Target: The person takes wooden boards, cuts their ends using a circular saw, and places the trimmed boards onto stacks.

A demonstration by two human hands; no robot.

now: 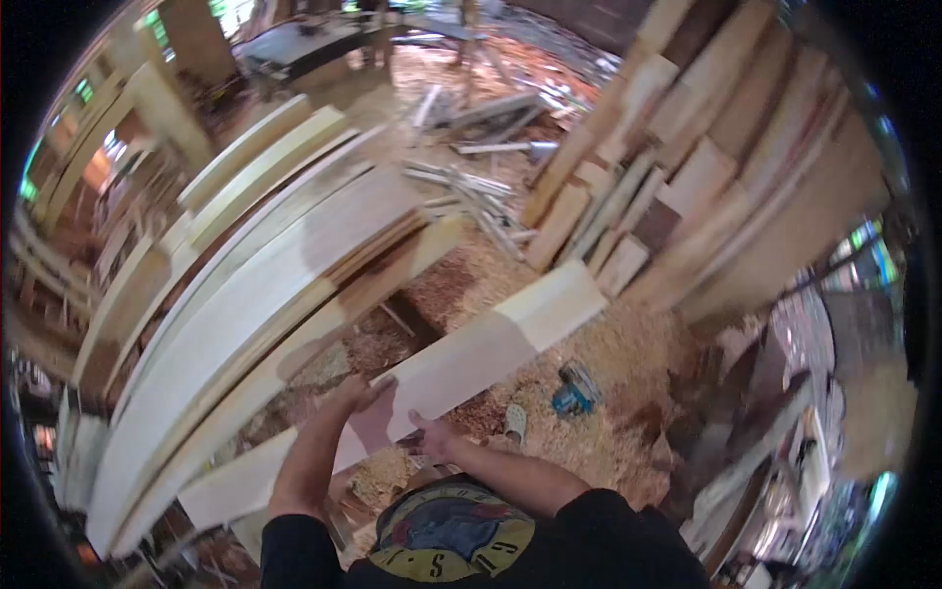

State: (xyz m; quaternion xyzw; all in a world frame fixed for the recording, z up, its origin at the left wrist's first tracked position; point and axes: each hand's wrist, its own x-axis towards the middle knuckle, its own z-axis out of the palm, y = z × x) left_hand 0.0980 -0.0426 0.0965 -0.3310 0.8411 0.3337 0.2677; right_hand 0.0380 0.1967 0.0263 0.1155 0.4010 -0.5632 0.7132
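Observation:
A long pale plank [471, 358] runs diagonally in front of the body, from the lower left to the upper right. My left hand [365, 395] is at the plank's far edge, its fingers wrapped over the wood. Closer to the body, my right hand [434, 439] grips the near edge, with the thumb on top and the other fingers mostly hidden beneath. The two hands are a short distance apart, around the plank's middle.
Stacked long boards [275, 265] lie to the left. More boards [706, 147] lean at the upper right. A blue power tool [575, 391] sits on the sawdust-covered floor [628, 363], right of a light shoe [515, 420]. Scrap sticks [481, 201] lie beyond.

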